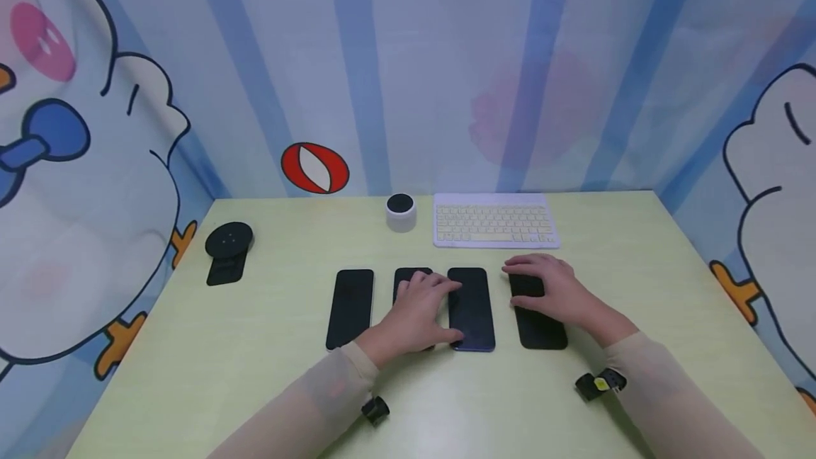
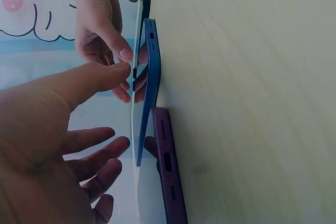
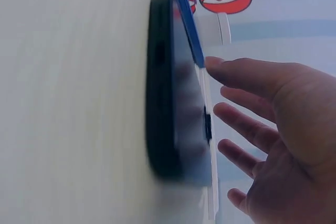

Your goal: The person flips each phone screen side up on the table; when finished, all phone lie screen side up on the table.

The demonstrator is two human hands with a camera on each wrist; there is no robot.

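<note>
Several smartphones lie in a row on the table, dark screens up. My left hand [image 1: 414, 310] reaches over the second phone [image 1: 403, 276], covering most of it, with thumb and fingertips over the blue-edged phone [image 1: 472, 310]. In the left wrist view, these fingers are loosely bent and hold nothing. A purple-edged phone [image 2: 170, 166] is closest to that camera. My right hand [image 1: 554, 289] hovers at the rightmost phone [image 1: 542, 328], thumb and fingers apart over its upper part; in the right wrist view, nothing is between them. The leftmost phone [image 1: 350, 307] lies apart from both hands.
Behind the phones stand a white keyboard [image 1: 496, 222] and a small white cylinder with a black top [image 1: 401, 214]. A black stand with a round disc [image 1: 229, 241] is at the table's far left. Printed curtains border the table [image 1: 287, 232].
</note>
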